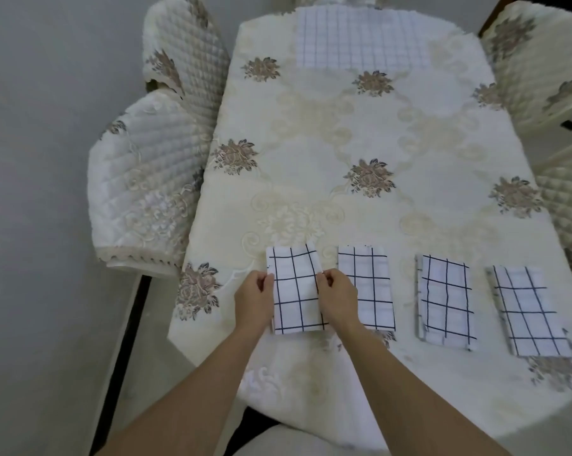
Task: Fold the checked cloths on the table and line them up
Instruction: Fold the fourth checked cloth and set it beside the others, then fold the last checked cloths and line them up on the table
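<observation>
Left hand (pixel 253 296), right hand (pixel 337 296): fingers (pixel 267 282) pinch leftmost checked cloth (pixel 296 291) | cream floral tablecloth (pixel 311 133) | quilted chairs (pixel 153 179) | grey floor (pixel 31 192)

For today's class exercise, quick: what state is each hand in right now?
Left hand: pinching the left edge of the leftmost folded checked cloth.
Right hand: pinching that cloth's right edge.

The left cloth (pixel 296 301) and the folded cloths (pixel 445 297) beside it are thin, matt woven fabric, white with dark lines. The far cloth (pixel 360 37) looks softer, with a fine ribbed texture. The tablecloth (pixel 311 143) is cream fabric with a faint sheen and raised embroidered flowers. The chair covers (pixel 149 179) are padded, diamond-quilted fabric. The floor (pixel 31 225) is smooth, matt grey
</observation>
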